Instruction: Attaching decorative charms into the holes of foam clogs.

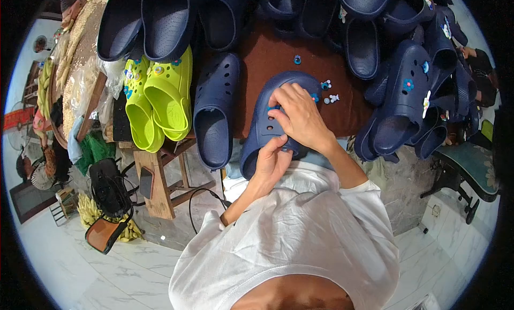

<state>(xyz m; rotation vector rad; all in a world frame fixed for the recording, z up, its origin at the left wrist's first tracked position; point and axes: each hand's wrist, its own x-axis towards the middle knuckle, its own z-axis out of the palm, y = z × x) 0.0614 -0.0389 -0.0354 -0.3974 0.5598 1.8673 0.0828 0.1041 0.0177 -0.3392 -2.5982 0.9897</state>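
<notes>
A navy blue clog (265,117) with round holes lies in front of me, toe away, its heel end near my lap. My left hand (272,161) is closed at the clog's opening, fingertips on the edge of the upper. Over the upper, my right hand (300,117) bends its fingers, and a bit of blue, seemingly a small charm (272,108), shows between its finger and thumb. Just beyond the right hand are a blue flower charm (314,97), a white figure charm (332,99) and another small charm (326,85). A round blue charm (297,59) lies farther off.
The brown-covered table (262,53) carries a single navy clog (217,106) at left and lime green clogs (170,101) beyond it. Many navy clogs are piled at the back and right, including a clog with charms (404,101). A black bag (110,187) hangs by the wooden stand (151,181).
</notes>
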